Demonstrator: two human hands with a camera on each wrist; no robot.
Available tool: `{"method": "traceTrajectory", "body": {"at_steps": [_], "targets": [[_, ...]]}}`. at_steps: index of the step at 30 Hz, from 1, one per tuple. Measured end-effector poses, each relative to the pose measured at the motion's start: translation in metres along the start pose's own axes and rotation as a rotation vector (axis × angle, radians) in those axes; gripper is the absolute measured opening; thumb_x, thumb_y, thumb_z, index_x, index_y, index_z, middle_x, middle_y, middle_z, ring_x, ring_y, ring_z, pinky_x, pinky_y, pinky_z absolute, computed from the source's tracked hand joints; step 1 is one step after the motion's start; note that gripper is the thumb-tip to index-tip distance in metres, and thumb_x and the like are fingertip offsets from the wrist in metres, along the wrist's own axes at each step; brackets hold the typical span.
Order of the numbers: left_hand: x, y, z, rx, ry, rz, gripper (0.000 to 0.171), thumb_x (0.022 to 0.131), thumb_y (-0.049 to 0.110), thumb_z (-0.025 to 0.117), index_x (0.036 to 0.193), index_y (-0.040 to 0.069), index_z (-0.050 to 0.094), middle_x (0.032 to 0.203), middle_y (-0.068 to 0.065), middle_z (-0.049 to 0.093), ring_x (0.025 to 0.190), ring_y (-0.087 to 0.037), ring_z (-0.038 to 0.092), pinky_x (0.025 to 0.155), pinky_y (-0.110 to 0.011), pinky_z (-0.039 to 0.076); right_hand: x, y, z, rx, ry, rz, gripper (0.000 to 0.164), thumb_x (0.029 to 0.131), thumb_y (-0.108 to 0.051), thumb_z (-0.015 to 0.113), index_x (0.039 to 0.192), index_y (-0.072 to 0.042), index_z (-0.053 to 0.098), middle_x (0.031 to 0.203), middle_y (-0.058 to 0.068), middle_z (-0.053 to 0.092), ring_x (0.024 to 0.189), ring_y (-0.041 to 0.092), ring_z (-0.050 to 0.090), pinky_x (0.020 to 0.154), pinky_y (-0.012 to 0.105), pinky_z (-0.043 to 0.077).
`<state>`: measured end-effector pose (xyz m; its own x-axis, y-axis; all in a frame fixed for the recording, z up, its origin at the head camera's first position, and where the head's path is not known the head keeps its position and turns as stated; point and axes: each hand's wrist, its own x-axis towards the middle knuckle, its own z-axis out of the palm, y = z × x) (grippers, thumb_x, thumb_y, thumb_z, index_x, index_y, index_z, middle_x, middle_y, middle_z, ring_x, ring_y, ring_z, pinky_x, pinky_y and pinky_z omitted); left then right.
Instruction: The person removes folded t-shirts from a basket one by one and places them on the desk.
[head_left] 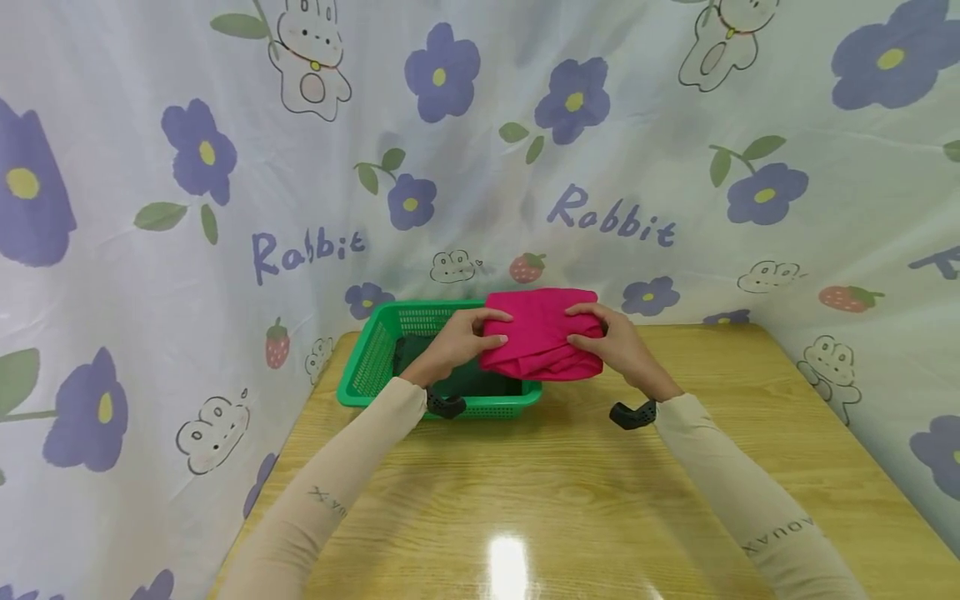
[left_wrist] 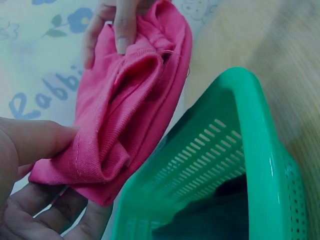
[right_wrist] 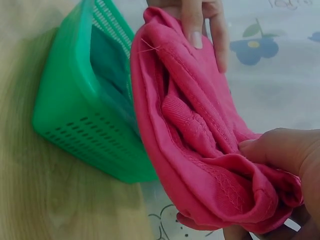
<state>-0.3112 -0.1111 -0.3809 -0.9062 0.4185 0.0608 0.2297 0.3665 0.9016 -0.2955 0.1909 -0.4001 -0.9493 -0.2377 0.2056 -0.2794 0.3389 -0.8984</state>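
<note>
A folded bright pink garment (head_left: pixel 542 329) is held up between both hands, partly over the right end of a green plastic basket (head_left: pixel 352 392). My left hand (head_left: pixel 457 340) grips its left side, thumb on the near face and fingers behind. On the opposite side my right hand (head_left: pixel 611 340) pinches the bundle the same way. Stitched hems and stacked folds show along the edge of the pink garment (left_wrist: pixel 120 115) in the left wrist view. Dark green cloth (head_left: pixel 472 379) lies inside the basket, partly hidden by the left hand and the pink garment.
The basket stands at the back left of a wood-grain table (head_left: pixel 525 475). Behind and beside the table hangs a white curtain (head_left: pixel 480 158) printed with purple flowers and rabbits. A black wrist device (head_left: pixel 633 415) sits at the right wrist, another (head_left: pixel 446 405) at the left.
</note>
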Motion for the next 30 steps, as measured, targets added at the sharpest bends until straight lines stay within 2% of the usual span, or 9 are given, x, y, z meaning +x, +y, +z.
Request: {"method": "traceTrajectory", "body": {"at_steps": [2, 6, 10, 13, 19, 22, 27, 30], "targets": [[0.003, 0.000, 0.004, -0.001, -0.008, -0.002, 0.037, 0.099, 0.017, 0.073, 0.135, 0.020, 0.068, 0.095, -0.009, 0.069, 0.076, -0.020, 0.059, 0.069, -0.032, 0.048, -0.001, 0.004, -0.004, -0.007, -0.002, 0.006, 0.045, 0.094, -0.017, 0.078, 0.137, -0.019, 0.063, 0.132, 0.013, 0.058, 0.094, 0.028, 0.061, 0.070, 0.025, 0.053], [0.007, 0.002, 0.011, -0.009, -0.024, -0.007, 0.038, 0.098, 0.017, 0.073, 0.136, 0.020, 0.068, 0.101, -0.008, 0.071, 0.081, -0.021, 0.061, 0.078, -0.048, 0.052, -0.002, 0.008, -0.011, -0.027, 0.004, 0.021, 0.046, 0.095, -0.017, 0.077, 0.139, -0.018, 0.062, 0.137, 0.014, 0.056, 0.097, 0.029, 0.060, 0.070, 0.025, 0.052], [0.012, 0.004, 0.019, 0.002, -0.031, 0.002, 0.038, 0.099, 0.017, 0.073, 0.136, 0.019, 0.067, 0.102, -0.009, 0.070, 0.082, -0.021, 0.060, 0.084, -0.059, 0.049, -0.007, 0.003, -0.018, -0.031, 0.007, 0.036, 0.047, 0.096, -0.011, 0.075, 0.140, -0.012, 0.061, 0.141, 0.018, 0.054, 0.097, 0.030, 0.060, 0.069, 0.026, 0.052], [0.016, 0.007, 0.026, 0.028, -0.031, 0.009, 0.038, 0.099, 0.017, 0.073, 0.136, 0.018, 0.067, 0.104, -0.006, 0.070, 0.085, -0.021, 0.061, 0.084, -0.055, 0.051, -0.015, -0.007, -0.023, -0.031, 0.002, 0.053, 0.046, 0.097, -0.008, 0.073, 0.141, -0.008, 0.060, 0.140, 0.020, 0.055, 0.097, 0.028, 0.061, 0.069, 0.027, 0.052], [0.024, 0.011, 0.041, 0.059, -0.038, 0.012, 0.038, 0.099, 0.017, 0.072, 0.136, 0.017, 0.067, 0.107, -0.006, 0.070, 0.087, -0.021, 0.064, 0.074, -0.034, 0.055, -0.027, -0.016, -0.033, -0.035, 0.000, 0.078, 0.045, 0.098, -0.006, 0.071, 0.141, -0.004, 0.058, 0.133, 0.021, 0.056, 0.086, 0.023, 0.059, 0.066, 0.026, 0.050], [0.028, 0.013, 0.048, 0.062, -0.043, 0.016, 0.038, 0.099, 0.015, 0.072, 0.137, 0.016, 0.067, 0.107, -0.006, 0.070, 0.086, -0.021, 0.064, 0.071, -0.030, 0.054, -0.029, -0.012, -0.037, -0.042, 0.009, 0.085, 0.045, 0.098, -0.006, 0.071, 0.141, -0.004, 0.058, 0.133, 0.022, 0.057, 0.083, 0.024, 0.058, 0.064, 0.026, 0.049], [0.036, 0.012, 0.059, 0.065, -0.050, 0.015, 0.038, 0.099, 0.014, 0.072, 0.136, 0.016, 0.067, 0.108, -0.006, 0.069, 0.086, -0.021, 0.063, 0.070, -0.031, 0.054, -0.028, 0.004, -0.045, -0.043, 0.023, 0.094, 0.046, 0.098, -0.006, 0.072, 0.142, -0.004, 0.058, 0.142, 0.022, 0.053, 0.097, 0.027, 0.061, 0.068, 0.027, 0.053], [0.041, 0.012, 0.067, 0.093, -0.053, 0.007, 0.038, 0.099, 0.014, 0.071, 0.137, 0.017, 0.067, 0.110, -0.004, 0.068, 0.089, -0.021, 0.063, 0.071, -0.031, 0.054, -0.025, 0.022, -0.051, -0.036, 0.031, 0.101, 0.047, 0.098, -0.009, 0.072, 0.142, -0.007, 0.058, 0.148, 0.020, 0.049, 0.106, 0.030, 0.058, 0.070, 0.026, 0.053]]}}
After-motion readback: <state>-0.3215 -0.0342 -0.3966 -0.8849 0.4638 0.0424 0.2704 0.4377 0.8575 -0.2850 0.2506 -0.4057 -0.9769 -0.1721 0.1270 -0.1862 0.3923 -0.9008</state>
